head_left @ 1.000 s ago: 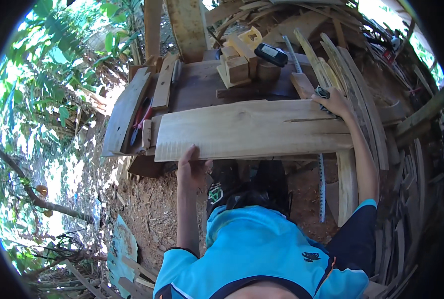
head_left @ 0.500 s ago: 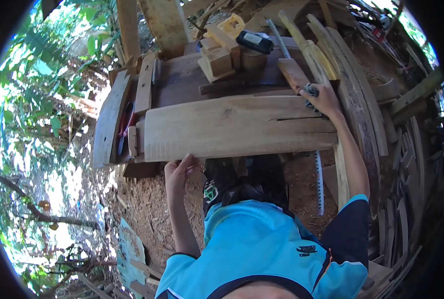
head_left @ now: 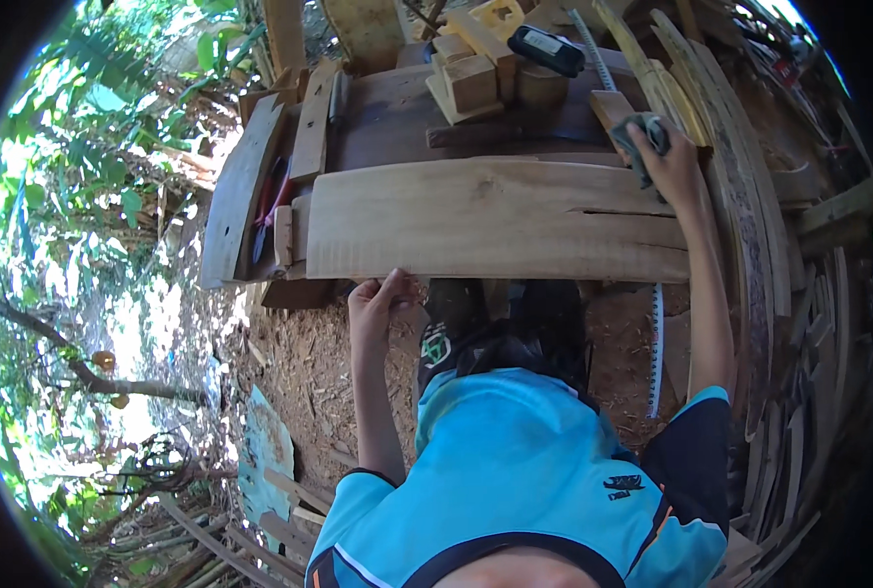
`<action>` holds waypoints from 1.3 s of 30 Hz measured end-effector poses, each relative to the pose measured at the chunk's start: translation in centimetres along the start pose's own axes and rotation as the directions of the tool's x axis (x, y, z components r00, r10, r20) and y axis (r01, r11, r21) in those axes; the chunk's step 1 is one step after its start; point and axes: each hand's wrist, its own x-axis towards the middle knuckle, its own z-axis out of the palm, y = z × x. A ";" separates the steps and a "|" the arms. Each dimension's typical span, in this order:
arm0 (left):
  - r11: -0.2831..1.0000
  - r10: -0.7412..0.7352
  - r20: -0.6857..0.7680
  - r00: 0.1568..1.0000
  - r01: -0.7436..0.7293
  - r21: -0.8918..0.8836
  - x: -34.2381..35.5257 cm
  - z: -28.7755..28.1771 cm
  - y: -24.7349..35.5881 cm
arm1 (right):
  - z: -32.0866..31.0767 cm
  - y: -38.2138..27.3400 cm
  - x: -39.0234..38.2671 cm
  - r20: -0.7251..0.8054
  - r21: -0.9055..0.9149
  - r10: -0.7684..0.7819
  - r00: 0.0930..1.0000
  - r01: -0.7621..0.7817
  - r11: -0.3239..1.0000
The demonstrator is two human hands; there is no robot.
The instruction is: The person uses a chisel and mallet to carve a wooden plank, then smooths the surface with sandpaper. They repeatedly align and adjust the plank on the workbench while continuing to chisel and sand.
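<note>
A wide, pale wooden board (head_left: 475, 220), with a long crack toward its right end, lies across the front of the workbench. My right hand (head_left: 675, 167) is closed around a crumpled grey-green cloth (head_left: 640, 139) at the board's far right corner. Under the cloth, the contact with the wood is partly hidden by my fingers. At the near edge, toward the left end, my left hand (head_left: 382, 302) has its thumb against the board and its fingers curled below. A small wooden block (head_left: 610, 110) sits just beyond the cloth.
Red-handled pliers (head_left: 276, 186) lie left of the board. Wood blocks (head_left: 471, 83) and a black case (head_left: 546, 51) stand at the back. One measuring tape strip (head_left: 656, 353) hangs below the board; another (head_left: 593, 51) lies behind. Long planks (head_left: 725, 196) line the right side.
The whole view has shifted, so the bench and board appear higher and further right. My right hand has turned, showing more of the cloth. My left hand stays at the near edge.
</note>
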 end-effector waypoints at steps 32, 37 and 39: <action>-0.172 0.512 0.748 0.422 -0.803 0.570 -1.0 12.6 -0.3 | -3.2 -4.8 -14.2 0.459 -0.393 -0.052 0.887 0.256 0.883; -0.178 0.499 0.764 0.410 -0.814 0.553 -1.4 11.9 -0.4 | -3.4 -5.4 -15.1 0.452 -0.322 -0.064 0.890 0.230 0.918; -0.175 0.502 0.769 0.397 -0.823 0.540 -1.3 11.6 -0.5 | -3.4 -5.4 -15.4 0.444 -0.299 -0.066 0.894 0.217 0.929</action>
